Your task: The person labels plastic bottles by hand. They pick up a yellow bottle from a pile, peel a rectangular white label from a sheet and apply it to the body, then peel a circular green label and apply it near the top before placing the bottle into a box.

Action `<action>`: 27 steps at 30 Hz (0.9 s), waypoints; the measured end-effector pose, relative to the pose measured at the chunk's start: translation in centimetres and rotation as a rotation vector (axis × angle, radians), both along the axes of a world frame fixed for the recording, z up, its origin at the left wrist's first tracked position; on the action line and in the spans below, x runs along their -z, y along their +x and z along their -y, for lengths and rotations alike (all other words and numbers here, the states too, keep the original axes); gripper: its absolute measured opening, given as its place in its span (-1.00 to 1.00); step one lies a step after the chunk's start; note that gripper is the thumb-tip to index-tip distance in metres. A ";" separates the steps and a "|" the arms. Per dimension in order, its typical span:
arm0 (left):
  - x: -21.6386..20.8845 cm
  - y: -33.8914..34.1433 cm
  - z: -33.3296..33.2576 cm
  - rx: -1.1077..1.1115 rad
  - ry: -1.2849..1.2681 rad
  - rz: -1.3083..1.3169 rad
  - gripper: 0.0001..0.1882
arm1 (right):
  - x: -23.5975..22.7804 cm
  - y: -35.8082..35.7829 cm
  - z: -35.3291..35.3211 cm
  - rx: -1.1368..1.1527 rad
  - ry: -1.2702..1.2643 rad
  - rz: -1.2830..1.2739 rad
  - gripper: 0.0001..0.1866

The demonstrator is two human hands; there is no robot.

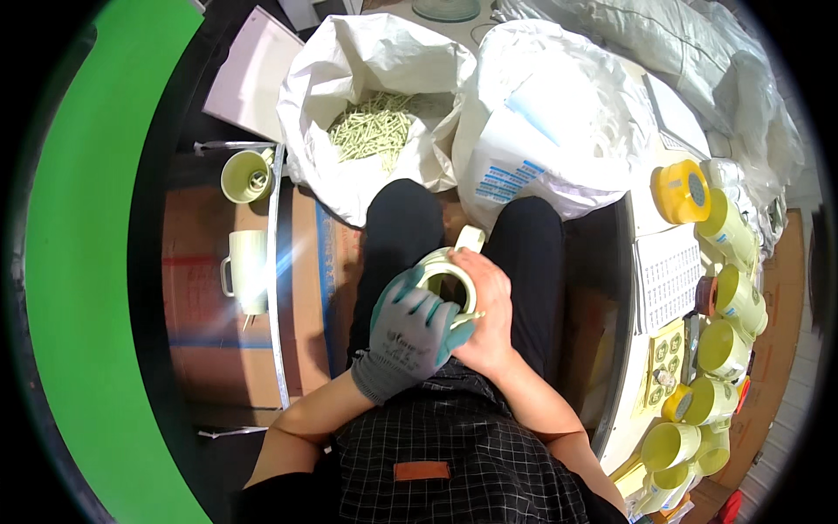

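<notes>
A pale yellow-green mug point(470, 237) is held over my lap, its mouth facing up and its handle pointing away from me. My right hand point(491, 310), bare, wraps round the mug's right side. On the near left, my left hand point(403, 330) wears a grey knit glove with teal fingers, which close over the mug's rim. A short pale green strip point(469, 318) shows by the left fingertips at the near rim; whether it is loose or part of the mug, I cannot tell. The mug's inside is mostly in shadow.
Ahead stands an open white sack point(380, 52) of thin pale green sticks point(375, 129), beside another white sack point(559, 122). Several green mugs point(723, 348), a yellow round container point(683, 192) and printed sheets point(668, 275) line the right table. Two mugs point(249, 271) lie on the left cardboard.
</notes>
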State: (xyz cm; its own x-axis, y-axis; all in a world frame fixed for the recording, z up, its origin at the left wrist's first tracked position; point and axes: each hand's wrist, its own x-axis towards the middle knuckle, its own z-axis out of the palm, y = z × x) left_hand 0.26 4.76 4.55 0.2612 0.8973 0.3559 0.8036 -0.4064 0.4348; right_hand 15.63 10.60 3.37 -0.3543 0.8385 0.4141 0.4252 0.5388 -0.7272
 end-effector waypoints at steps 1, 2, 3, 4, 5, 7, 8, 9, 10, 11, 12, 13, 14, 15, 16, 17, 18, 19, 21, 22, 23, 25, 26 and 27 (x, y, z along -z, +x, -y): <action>-0.7 -0.1 -0.1 -0.006 0.036 -0.033 -0.68 | -0.1 -0.1 -0.2 -0.020 0.011 -0.006 -0.30; -0.5 -0.5 0.1 -0.050 0.144 -0.026 -0.69 | -0.2 -0.3 -0.4 -0.037 0.021 -0.012 -0.31; -0.8 -1.7 -0.5 -0.051 0.188 0.047 -0.57 | -0.4 -0.9 -1.2 -0.082 0.000 -0.012 -0.32; -1.2 -2.7 -1.2 -0.058 0.228 0.115 -0.45 | -0.2 -1.9 -2.3 -0.125 0.012 -0.020 -0.32; -0.7 -3.3 -1.4 -0.165 0.116 0.500 -0.25 | -1.2 -3.6 -3.6 -0.191 0.073 -0.130 -0.29; -1.3 -4.9 -4.5 -0.242 0.094 0.576 0.08 | -1.9 -5.6 -7.9 -0.234 0.278 -0.230 -0.22; -3.0 -6.2 -7.1 -0.251 0.222 0.259 0.21 | -2.7 -6.7 -9.9 -0.223 0.313 -0.254 -0.19; -2.9 -7.3 -8.2 -0.290 0.274 0.245 0.21 | -4.2 -7.2 -10.4 -0.201 0.323 -0.152 -0.20; -2.8 -7.9 -9.1 -0.329 0.327 0.231 0.21 | -5.4 -7.5 -11.0 -0.176 0.332 -0.050 -0.20; -2.7 -7.9 -9.7 -0.403 0.335 0.309 0.18 | -5.7 -7.2 -11.7 -0.178 0.353 -0.091 -0.20; -2.8 -8.3 -10.3 -0.364 0.497 0.221 0.16 | -5.2 -6.2 -12.2 -0.181 0.359 -0.124 -0.20; -2.9 -8.1 -10.3 -0.378 0.528 0.139 0.15 | -4.6 -4.8 -12.6 -0.181 0.363 -0.149 -0.20; -3.0 -7.7 -9.9 -0.395 0.562 0.059 0.14 | -4.0 -2.6 -13.3 -0.057 0.366 -0.067 -0.32; -2.8 -7.3 -9.5 -0.343 0.515 0.116 0.13 | -3.2 -0.3 -14.8 0.068 0.452 -0.119 -0.44; -2.7 -7.0 -8.5 -0.296 0.465 0.167 0.13 | -2.4 2.4 -15.9 0.213 0.369 -0.077 -0.55; -2.7 -6.2 -7.4 -0.240 0.391 0.190 0.14 | -1.7 5.7 -16.9 0.300 0.313 -0.056 -0.65; -2.4 -5.2 -5.8 -0.226 0.283 0.268 0.15 | -1.9 8.1 -17.5 0.378 0.295 -0.029 -0.76; -2.0 -3.9 -4.3 -0.166 0.042 0.711 0.12 | -2.4 9.2 -17.9 0.402 0.313 -0.050 -0.84; 0.0 -2.6 -2.3 -0.075 0.046 0.330 0.03 | -2.5 11.2 -18.7 0.420 0.191 -0.015 -0.88; 0.9 -2.2 -1.9 0.029 -0.059 0.362 0.02 | -2.6 11.4 -18.9 0.418 0.115 -0.018 -0.89; 1.9 -1.8 -1.4 0.124 -0.175 0.398 0.01 | -2.8 11.3 -19.1 0.424 0.023 -0.059 -0.89; -0.1 -2.6 -4.2 0.349 -0.408 0.430 0.01 | -2.8 10.9 -20.8 0.395 0.052 -0.017 -0.87; 1.8 -3.2 -4.4 0.243 -0.379 0.701 -0.10 | -2.9 10.4 -21.9 0.376 0.061 0.002 -0.86; 0.5 -3.4 -7.6 0.191 -0.152 0.675 -0.24 | -3.3 9.9 -23.3 0.344 0.081 0.066 -0.82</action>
